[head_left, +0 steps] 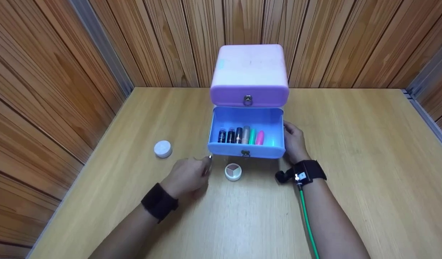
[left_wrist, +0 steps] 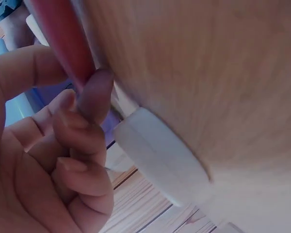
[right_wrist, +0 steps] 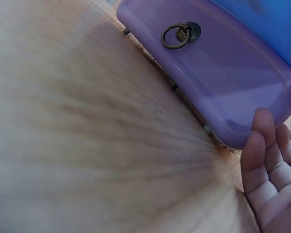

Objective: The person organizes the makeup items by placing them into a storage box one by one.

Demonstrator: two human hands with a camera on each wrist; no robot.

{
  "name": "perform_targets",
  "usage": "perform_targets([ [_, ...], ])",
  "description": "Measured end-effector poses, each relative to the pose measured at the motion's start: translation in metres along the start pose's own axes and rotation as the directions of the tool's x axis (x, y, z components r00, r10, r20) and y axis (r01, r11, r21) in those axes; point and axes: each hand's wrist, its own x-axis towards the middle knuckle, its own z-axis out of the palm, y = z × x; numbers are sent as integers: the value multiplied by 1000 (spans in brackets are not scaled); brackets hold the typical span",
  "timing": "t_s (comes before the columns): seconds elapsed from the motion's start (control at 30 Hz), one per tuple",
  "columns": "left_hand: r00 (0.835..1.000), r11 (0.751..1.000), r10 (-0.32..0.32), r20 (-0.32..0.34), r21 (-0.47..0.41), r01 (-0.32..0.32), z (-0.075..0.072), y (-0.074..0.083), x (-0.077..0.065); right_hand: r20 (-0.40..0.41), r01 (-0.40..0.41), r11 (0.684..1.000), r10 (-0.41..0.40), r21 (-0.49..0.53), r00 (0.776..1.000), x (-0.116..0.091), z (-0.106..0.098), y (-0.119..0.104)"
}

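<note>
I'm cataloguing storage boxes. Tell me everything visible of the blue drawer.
The blue drawer is smooth, looks plastic, with rounded corners and a metal-looking ring pull on its front. It is pulled open between an upper purple drawer and a lower purple drawer. Six small tubes sit in a row inside, toward the front. The right hand is by its right side; contact is unclear.

We list one bare left hand [head_left: 186,175], fingers curled, gripping. Our bare right hand [head_left: 296,142]: fingers nearly straight, forearm [head_left: 329,212] extended.
</note>
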Motion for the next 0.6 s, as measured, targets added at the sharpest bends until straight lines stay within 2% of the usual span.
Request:
perform_targets([
  [0.13, 998, 997, -42, -47, -71, 38, -9, -1, -1, 2, -2, 1000, 2, 9, 1000, 0, -1, 1],
  [0.23, 992, 992, -64, -107, -115, 51, -20, -1, -4, -2, 11, 1000, -11, 6, 1000, 1, 0, 2],
  [0.3, 984, 990, -60, -168, -133, 38, -28, -1, -7, -5, 24, 1000, -24, 2, 1000, 2, 0, 3],
  [0.4, 960, 994, -31, -278, -110, 0, -39, 0, -11, -10, 29, 1000, -29, -3, 1000, 3, 0, 3],
  [0.5, 928, 996, 9, -373, -81, -43, -49, 2, -13, -15, 20, 1000, -20, -8, 1000, 2, 0, 3],
  [0.6, 906, 995, 43, -422, -66, -78, -58, 6, -14, -15, 5, 1000, -5, -19, 1000, 1, 0, 3],
])
